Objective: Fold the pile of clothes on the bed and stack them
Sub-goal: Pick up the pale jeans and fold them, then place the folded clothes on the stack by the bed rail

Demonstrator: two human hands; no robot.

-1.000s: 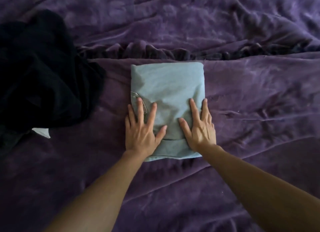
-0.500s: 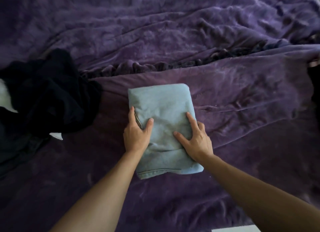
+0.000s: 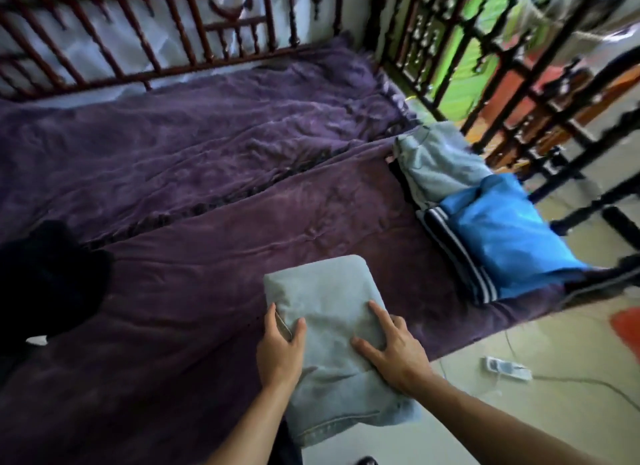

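We are now gripping the folded jeans (image 3: 322, 291) with left hand (image 3: 278, 352) and right hand (image 3: 394, 355) instead of pressing them flat, lifting them over the bed's (image 3: 207, 256) near edge, likely toward the stack (image 3: 502, 229) at its right edge.

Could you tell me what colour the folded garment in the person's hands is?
The folded garment is pale blue-grey, seen best in the head view.

One head-worn wide-angle view, facing forward and down over the bed (image 3: 207, 187), close above it
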